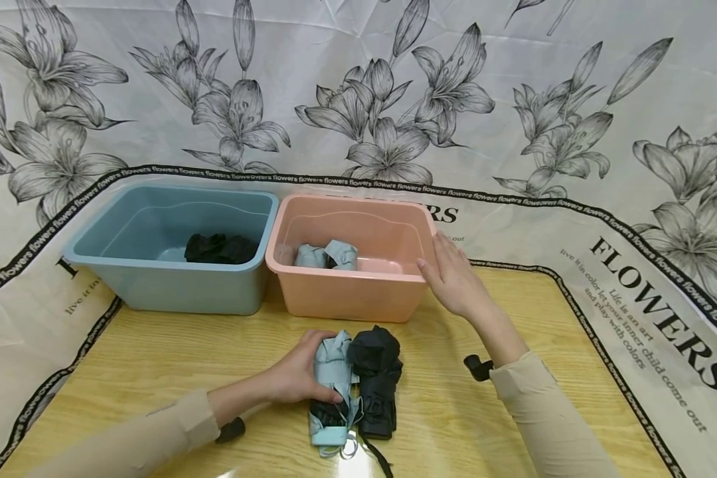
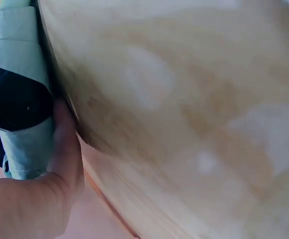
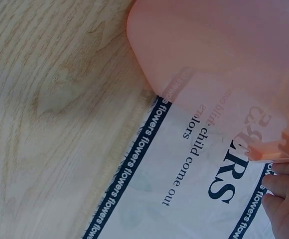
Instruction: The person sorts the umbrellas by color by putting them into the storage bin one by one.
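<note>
One pale-blue folded umbrella (image 1: 334, 358) lies on the table (image 1: 442, 411), wrapped by the left hand's (image 1: 299, 373) grip, long axis running near to far, handle end nearest (a black umbrella (image 1: 379, 398) sits just right). Grasping seems in hand; lifting would come next. The right hand (image 1: 456, 280), fingers extended, touches the pink bin (image 1: 352, 297) beyond the grip.

The head view is bright and fairly sharp, with white glare low on the table (image 1: 514, 299). The left wrist view is blurred, its pale patches perhaps reflections; the right is clearer.
</note>
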Action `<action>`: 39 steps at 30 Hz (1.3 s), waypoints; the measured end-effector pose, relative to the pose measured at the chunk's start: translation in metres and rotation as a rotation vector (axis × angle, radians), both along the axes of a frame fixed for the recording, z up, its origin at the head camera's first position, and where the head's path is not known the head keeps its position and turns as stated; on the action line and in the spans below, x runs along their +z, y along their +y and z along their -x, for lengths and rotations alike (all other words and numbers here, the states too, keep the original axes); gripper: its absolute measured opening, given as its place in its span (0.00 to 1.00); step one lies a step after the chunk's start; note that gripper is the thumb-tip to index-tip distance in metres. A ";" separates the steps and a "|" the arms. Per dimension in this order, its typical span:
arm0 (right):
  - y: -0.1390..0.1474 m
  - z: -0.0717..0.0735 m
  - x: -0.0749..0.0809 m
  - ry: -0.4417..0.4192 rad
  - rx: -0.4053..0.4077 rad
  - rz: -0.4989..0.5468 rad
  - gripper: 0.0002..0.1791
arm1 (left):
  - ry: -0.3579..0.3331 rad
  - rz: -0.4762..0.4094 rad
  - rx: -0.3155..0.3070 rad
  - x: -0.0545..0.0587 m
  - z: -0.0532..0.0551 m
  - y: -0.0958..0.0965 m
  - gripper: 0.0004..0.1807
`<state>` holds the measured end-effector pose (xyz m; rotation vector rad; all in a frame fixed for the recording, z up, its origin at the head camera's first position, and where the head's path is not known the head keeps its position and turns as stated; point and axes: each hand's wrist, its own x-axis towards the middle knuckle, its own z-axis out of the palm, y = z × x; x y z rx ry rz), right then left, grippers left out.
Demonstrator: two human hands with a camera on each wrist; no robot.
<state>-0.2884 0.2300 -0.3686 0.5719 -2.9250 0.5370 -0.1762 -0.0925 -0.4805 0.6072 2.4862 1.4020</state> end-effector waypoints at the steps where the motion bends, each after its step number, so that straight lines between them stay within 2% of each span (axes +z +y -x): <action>1: 0.000 0.000 0.000 -0.003 -0.001 0.001 0.44 | -0.008 -0.011 0.006 0.000 -0.001 -0.001 0.62; 5: 0.001 0.000 -0.002 -0.005 -0.003 -0.002 0.45 | -0.010 -0.043 0.021 0.001 -0.006 -0.004 0.62; 12: 0.001 -0.001 -0.001 -0.002 -0.003 0.007 0.43 | 0.089 -0.063 0.043 0.011 -0.010 -0.009 0.60; 17: 0.001 -0.002 0.000 -0.010 -0.006 0.009 0.46 | 0.136 -0.107 0.062 0.021 -0.010 -0.013 0.58; 22: 0.001 -0.001 0.000 -0.014 -0.003 0.004 0.45 | 0.224 -0.154 0.074 0.036 -0.009 -0.015 0.58; 30: 0.002 -0.001 0.001 -0.020 -0.007 0.005 0.45 | 0.343 -0.212 0.087 0.063 0.002 -0.012 0.59; 39: 0.000 0.000 0.001 -0.003 0.000 0.002 0.46 | 0.519 -0.234 0.105 0.100 0.023 -0.006 0.59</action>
